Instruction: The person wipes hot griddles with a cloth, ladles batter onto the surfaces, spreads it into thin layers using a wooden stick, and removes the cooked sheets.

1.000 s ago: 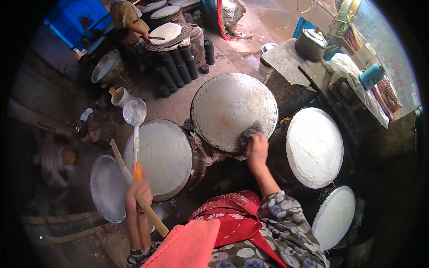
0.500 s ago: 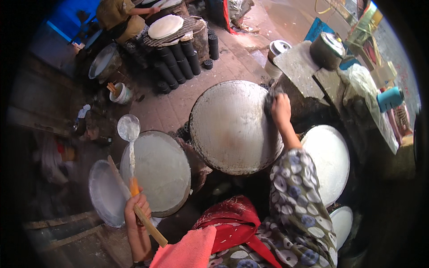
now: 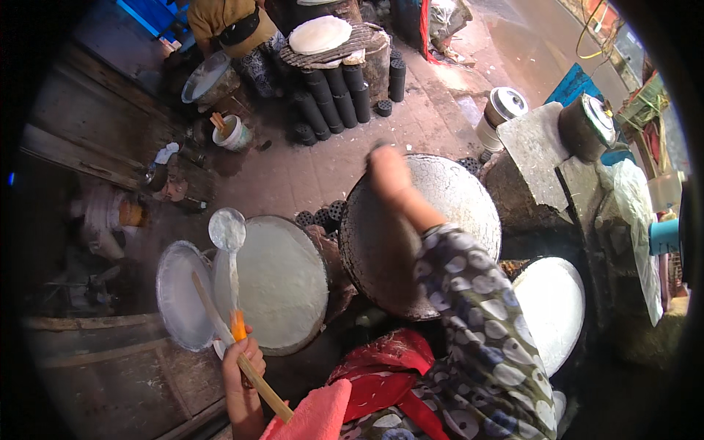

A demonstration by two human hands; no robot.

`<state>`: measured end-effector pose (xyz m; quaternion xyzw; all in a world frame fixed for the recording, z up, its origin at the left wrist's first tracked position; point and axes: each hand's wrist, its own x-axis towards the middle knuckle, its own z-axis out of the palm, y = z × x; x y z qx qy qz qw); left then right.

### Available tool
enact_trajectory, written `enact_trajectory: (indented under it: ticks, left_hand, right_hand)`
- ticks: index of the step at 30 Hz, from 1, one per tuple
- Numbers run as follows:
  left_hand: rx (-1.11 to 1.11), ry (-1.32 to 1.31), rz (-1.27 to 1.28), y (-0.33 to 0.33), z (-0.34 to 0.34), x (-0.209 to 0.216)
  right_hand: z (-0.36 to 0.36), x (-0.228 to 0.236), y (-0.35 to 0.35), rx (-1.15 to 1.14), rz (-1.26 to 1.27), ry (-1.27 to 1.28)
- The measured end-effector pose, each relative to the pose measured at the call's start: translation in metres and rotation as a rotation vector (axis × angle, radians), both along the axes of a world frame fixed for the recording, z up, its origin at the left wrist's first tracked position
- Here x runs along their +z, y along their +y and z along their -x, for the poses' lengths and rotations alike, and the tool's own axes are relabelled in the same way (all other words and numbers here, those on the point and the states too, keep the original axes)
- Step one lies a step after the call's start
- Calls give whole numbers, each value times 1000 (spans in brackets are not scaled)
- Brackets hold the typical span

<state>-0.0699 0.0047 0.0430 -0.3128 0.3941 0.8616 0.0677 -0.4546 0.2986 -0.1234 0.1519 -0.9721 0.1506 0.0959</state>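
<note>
My left hand grips a metal ladle by its orange handle, together with a long wooden stick. The ladle's bowl hangs over the left round pan, which is coated with a thin white sheet. A round metal lid lies to the left of that pan. My right hand reaches out, blurred, to the far left rim of the big bare middle griddle, with a dark cloth under its fingers. A third round pan, white on top, sits at the right.
Another person crouches at the top by a metal basin. Black cylinders are stacked under a tray of white flat rounds. A small bucket, a steel pot, a kettle and a stone slab ring the griddles.
My right hand has swept with the cloth from the near right edge of the middle griddle, around its far side, to the far left rim. The left hand with ladle and stick has stayed put.
</note>
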Motion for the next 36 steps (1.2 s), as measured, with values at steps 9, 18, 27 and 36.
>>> enact_trajectory:
  ticks: [9, 18, 27, 36]
  left_hand:
    - [110, 47, -47, -1, -13, 14]
    - [94, 72, -152, -14, -31, 12]
    - [68, 70, -73, -20, -52, 12]
    - [-21, 69, -131, -27, -34, 3]
  right_hand:
    - [18, 3, 95, -336, 126, 10]
    - [-140, 4, -59, 458, -46, -38]
    - [-80, -5, -41, 129, 20, 11]
    - [-224, -6, -51, 440, 16, -14]
